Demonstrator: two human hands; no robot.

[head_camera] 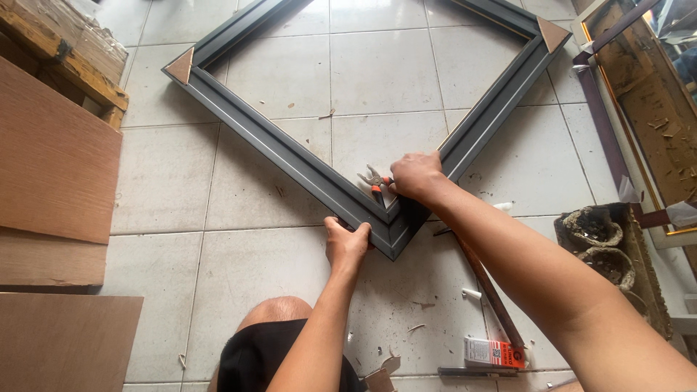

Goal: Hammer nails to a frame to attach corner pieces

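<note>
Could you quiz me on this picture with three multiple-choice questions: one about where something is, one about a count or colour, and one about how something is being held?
1. Where does the left hand rest?
A. on the nearest corner of the grey frame
B. on the wooden boards
C. on the small box

2. How many copper-coloured corner caps show on the frame?
A. none
B. two
C. four

3. What is the right hand doing?
A. lying open and empty
B. gripping pliers with orange handles
C. holding a cup

Answers: 1 A, the fingers clasp the frame's outer edge at the near corner. 2 B, one cap sits at the left corner and one at the right. 3 B, the hand is closed around the pliers inside that corner.
</note>
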